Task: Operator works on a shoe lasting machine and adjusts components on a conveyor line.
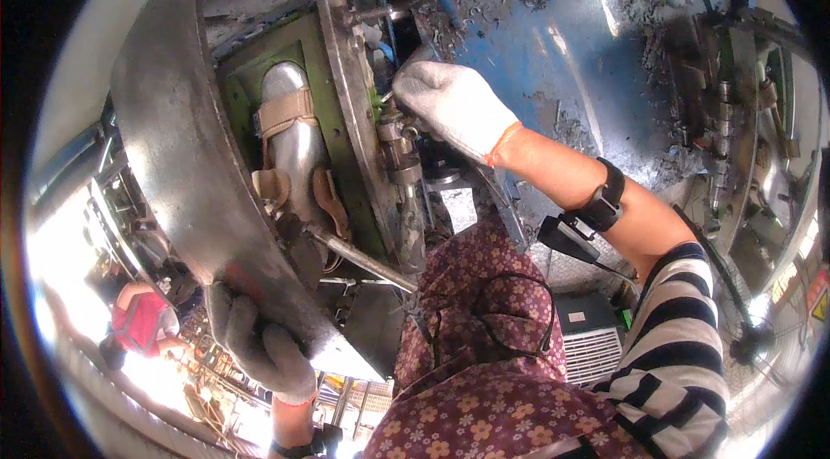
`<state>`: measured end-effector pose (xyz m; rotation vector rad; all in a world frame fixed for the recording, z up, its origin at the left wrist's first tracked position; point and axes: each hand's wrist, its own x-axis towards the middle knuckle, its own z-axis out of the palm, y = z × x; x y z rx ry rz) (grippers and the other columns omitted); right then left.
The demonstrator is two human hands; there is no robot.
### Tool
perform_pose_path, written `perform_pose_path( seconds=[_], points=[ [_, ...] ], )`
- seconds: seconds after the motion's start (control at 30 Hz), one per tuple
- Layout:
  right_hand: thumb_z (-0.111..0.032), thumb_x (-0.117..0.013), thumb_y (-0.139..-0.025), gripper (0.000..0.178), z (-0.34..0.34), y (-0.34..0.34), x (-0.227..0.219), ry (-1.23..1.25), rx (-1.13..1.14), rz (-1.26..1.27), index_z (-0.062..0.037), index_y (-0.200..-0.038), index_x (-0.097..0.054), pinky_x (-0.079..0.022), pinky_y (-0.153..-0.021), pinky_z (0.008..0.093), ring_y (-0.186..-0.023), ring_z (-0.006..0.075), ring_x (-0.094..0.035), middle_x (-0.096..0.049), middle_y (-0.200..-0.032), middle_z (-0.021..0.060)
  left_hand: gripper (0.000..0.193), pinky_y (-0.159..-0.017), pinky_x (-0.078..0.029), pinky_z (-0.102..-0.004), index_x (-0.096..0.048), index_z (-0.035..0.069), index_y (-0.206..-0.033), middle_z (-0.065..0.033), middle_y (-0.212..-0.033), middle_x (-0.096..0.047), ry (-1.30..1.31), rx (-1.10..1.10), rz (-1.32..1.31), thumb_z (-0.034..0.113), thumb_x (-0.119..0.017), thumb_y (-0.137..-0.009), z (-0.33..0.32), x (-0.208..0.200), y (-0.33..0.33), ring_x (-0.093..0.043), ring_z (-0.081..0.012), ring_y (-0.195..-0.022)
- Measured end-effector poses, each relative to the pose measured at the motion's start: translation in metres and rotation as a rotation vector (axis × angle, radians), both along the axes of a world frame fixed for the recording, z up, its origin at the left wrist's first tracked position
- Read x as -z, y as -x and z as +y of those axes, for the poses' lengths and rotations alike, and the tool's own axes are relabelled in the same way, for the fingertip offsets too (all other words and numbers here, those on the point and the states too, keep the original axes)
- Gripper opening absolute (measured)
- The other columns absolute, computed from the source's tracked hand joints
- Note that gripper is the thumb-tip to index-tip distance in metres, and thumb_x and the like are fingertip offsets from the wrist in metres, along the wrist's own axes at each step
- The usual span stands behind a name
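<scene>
Your gloved left hand rests with bent fingers against the lower edge of the curved metal panel; whether it grips that edge, you cannot tell. Your gloved right hand has its fingers curled at the top of the upright metal shaft, their grip hidden. Between your hands, the foot-shaped metal form, wearing a tan strap, lies inside the green frame.

Lower L blown out — streaky glare on blue sheet — fisheye edges bent, corners blk.
</scene>
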<state>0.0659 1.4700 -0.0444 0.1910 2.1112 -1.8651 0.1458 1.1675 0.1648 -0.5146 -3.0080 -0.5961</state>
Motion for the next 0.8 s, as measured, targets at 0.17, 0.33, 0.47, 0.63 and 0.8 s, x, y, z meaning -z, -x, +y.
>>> perform_pose_path(
  seconds=[0.17,0.33,0.47,0.63,0.8],
  points=[
    [-0.034,-0.056,-0.100,0.036,0.014,0.014,0.000,-0.333,-0.145,0.169,-0.0033,-0.112,-0.069,-0.053,-0.072,0.0387,-0.076,0.0300,-0.067,-0.069,-0.087,0.0184,0.045,-0.116,-0.032,-0.0510,-0.051,-0.009,-0.130,-0.0292,-0.147,-0.047,-0.009,0.009,-0.003,0.000,-0.040,-0.087,0.002,-0.004,0.002,-0.046,-0.0423,-0.135],
    [-0.029,-0.058,-0.096,0.029,0.008,0.025,-0.011,-0.143,-0.227,-0.255,-0.0038,-0.107,-0.068,-0.052,-0.075,0.0421,-0.083,0.0333,-0.068,-0.068,-0.085,0.0148,0.044,-0.116,-0.032,-0.0507,-0.051,-0.008,-0.131,-0.0274,-0.150,-0.045,0.031,0.014,-0.020,0.001,-0.040,-0.090,0.000,-0.005,0.002,-0.045,-0.0418,-0.137],
    [-0.016,-0.065,-0.083,0.021,0.023,0.045,0.019,-0.622,-0.745,0.474,-0.0047,-0.102,-0.068,-0.054,-0.076,0.0449,-0.092,0.0369,-0.068,-0.068,-0.099,0.0179,0.044,-0.117,-0.032,-0.0505,-0.051,-0.007,-0.132,-0.0272,-0.150,-0.044,0.013,0.031,-0.022,0.000,-0.039,-0.090,0.002,-0.006,0.004,-0.045,-0.0415,-0.137],
    [-0.018,-0.068,-0.079,0.019,0.020,0.071,0.016,-0.430,-0.788,0.087,-0.0053,-0.093,-0.071,-0.053,-0.074,0.0429,-0.086,0.0342,-0.069,-0.071,-0.090,0.0167,0.042,-0.117,-0.033,-0.0506,-0.052,-0.006,-0.131,-0.0274,-0.149,-0.045,-0.012,0.022,-0.037,-0.002,-0.041,-0.090,0.008,-0.004,0.005,-0.045,-0.0414,-0.137],
    [-0.038,-0.063,-0.084,0.038,0.020,0.062,0.011,-0.193,-0.537,-0.270,-0.0023,-0.082,-0.074,-0.050,-0.069,0.0371,-0.075,0.0218,-0.068,-0.072,-0.079,0.0118,0.041,-0.116,-0.033,-0.0514,-0.052,-0.006,-0.130,-0.0269,-0.147,-0.046,0.022,0.000,-0.041,-0.002,-0.041,-0.091,0.006,-0.009,0.004,-0.045,-0.0413,-0.136]
  ],
)
